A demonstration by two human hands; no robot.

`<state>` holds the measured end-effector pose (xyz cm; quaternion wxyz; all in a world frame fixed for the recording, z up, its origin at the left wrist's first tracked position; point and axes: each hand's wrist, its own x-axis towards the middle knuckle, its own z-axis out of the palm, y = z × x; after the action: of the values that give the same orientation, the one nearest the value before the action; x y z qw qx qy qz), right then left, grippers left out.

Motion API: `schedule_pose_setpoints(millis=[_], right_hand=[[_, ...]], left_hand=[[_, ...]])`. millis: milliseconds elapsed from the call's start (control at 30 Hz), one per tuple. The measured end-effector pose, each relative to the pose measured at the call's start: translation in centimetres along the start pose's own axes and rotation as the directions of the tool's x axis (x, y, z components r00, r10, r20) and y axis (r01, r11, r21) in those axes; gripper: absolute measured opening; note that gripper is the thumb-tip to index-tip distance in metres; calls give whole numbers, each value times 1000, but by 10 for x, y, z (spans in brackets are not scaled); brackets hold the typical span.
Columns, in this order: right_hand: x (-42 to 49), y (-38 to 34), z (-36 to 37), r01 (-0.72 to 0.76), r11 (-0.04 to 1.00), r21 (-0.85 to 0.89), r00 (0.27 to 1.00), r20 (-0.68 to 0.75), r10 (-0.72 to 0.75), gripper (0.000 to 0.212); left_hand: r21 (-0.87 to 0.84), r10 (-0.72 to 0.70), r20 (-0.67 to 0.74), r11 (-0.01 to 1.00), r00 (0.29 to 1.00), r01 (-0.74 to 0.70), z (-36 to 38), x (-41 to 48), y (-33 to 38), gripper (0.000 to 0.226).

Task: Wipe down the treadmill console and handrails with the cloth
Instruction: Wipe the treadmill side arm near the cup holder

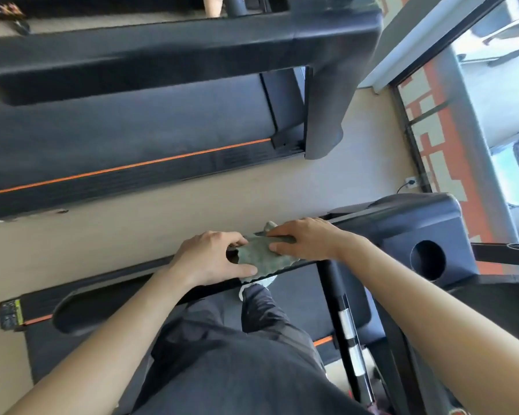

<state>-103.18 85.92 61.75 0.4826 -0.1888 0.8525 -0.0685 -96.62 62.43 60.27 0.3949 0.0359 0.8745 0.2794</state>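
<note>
The crumpled grey-green cloth (261, 256) lies draped over the long black handrail (117, 295), whose axis runs from lower left to upper right toward the dark plastic console (402, 235). The right hand (306, 239) clamps it to the rail; the left hand (213, 256) pinches its edge. Handrail wiping seems underway; next, slide it along.

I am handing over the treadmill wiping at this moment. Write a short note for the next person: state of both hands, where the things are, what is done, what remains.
Left hand: fingers curled, pinching the left edge of the cloth on the handrail.
Right hand: curled over the cloth's other end, holding it on the same rail.
Cloth: green, draped over the rail, near the console.
Done: cannot tell which surfaces are already wiped.
Left: probably the rest of this rail and the console with its cup holder.
</note>
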Motion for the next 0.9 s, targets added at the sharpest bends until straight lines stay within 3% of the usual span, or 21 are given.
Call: schedule_pose_setpoints(millis=[200, 300, 400, 533, 900], right_hand=[[12, -31, 6, 43, 999, 31, 998, 42, -44, 47], [18, -41, 7, 23, 997, 74, 996, 80, -29, 54], [27, -51, 7, 27, 992, 120, 992, 120, -42, 61], [41, -78, 8, 52, 988, 143, 978, 191, -79, 55], [86, -198, 32, 242, 962, 122, 902, 336, -270, 59]], left_hand=[[-92, 38, -79, 995, 996, -45, -1, -7, -21, 57], [-130, 77, -34, 988, 996, -80, 4, -14, -30, 60], [-100, 38, -26, 994, 999, -41, 4, -26, -48, 60], [-17, -20, -53, 1000, 998, 19, -2, -50, -78, 61], [-104, -226, -170, 972, 959, 210, -9, -130, -187, 72]])
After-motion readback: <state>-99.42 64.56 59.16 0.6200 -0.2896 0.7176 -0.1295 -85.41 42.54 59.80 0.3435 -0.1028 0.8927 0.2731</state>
